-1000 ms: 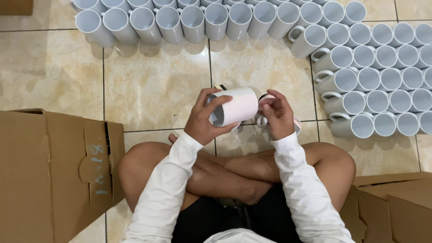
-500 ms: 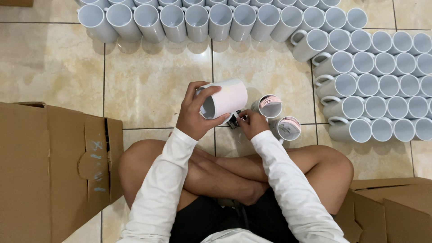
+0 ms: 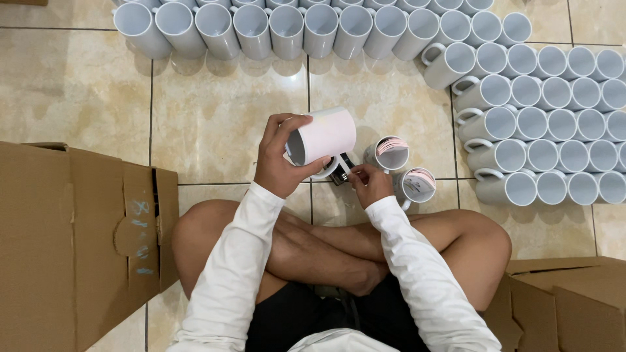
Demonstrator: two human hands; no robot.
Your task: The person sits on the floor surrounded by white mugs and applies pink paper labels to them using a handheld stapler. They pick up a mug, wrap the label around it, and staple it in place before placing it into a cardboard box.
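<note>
Over the floor tiles, left hand (image 3: 279, 163) is gripping a paper-wrapped white mug (image 3: 323, 137); right hand (image 3: 368, 184) is pinching closed near its handle. Keeping the mug steady seems wise.

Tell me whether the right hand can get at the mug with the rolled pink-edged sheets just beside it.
Probably yes. The right hand hovers low right beside that mug with the sheets, and nothing lies between them. The left hand holds the wrapped mug up and off to the side, clear of the way.
</note>
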